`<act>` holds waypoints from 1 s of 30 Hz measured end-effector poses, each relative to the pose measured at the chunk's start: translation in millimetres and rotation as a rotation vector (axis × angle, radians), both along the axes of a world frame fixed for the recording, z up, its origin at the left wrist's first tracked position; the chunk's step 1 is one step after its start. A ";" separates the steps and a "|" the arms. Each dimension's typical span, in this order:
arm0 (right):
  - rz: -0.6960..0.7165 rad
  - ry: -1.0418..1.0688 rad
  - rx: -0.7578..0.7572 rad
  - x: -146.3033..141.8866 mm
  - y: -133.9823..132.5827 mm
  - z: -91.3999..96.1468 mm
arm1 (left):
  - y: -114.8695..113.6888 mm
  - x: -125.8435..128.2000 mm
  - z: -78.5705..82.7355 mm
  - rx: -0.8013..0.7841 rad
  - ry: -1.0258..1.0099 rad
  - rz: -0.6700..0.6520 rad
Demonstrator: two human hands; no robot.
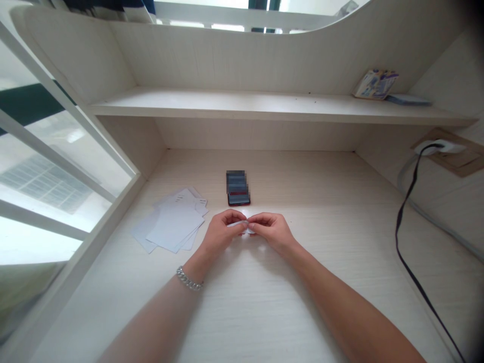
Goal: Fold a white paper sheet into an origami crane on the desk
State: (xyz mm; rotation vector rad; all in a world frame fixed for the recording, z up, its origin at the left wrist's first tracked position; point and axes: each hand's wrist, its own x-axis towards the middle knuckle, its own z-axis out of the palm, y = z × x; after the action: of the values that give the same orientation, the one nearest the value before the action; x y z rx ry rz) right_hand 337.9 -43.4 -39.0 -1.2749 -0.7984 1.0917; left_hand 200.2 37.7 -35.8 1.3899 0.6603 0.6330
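My left hand [219, 231] and my right hand [273, 229] meet over the middle of the pale wooden desk [264, 302]. Both pinch a small piece of white paper [244, 227] between thumbs and fingers; most of it is hidden by my fingers. A silver chain bracelet [189, 279] sits on my left wrist. A fanned pile of white sheets [174, 226] lies just left of my left hand. A dark phone [238, 187] lies flat just beyond my hands.
A shelf [264, 107] runs across the back, with a small printed packet [375, 83] at its right end. A black cable [406, 212] hangs from a wall socket [442, 147] down the right side. A window frame [68, 166] borders the left.
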 end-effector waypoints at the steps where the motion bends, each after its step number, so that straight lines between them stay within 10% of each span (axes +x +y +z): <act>1: 0.000 -0.001 0.000 -0.3 -0.1 0.0 | -0.1 0.2 0.1 -0.004 0.002 0.007; 19: -0.013 0.033 -0.037 2.4 0.7 -1.9 | 3.0 -1.9 -4.1 0.169 0.090 -0.022; 30: -0.028 -0.023 -0.016 3.1 1.1 -2.0 | 2.3 -0.9 -5.0 -0.032 0.016 -0.011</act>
State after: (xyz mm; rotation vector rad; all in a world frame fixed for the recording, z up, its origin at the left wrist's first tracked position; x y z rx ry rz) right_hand 341.0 -42.3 -41.0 -1.3105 -0.7885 1.0639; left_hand 199.3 40.0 -40.8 1.3697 0.6719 0.6006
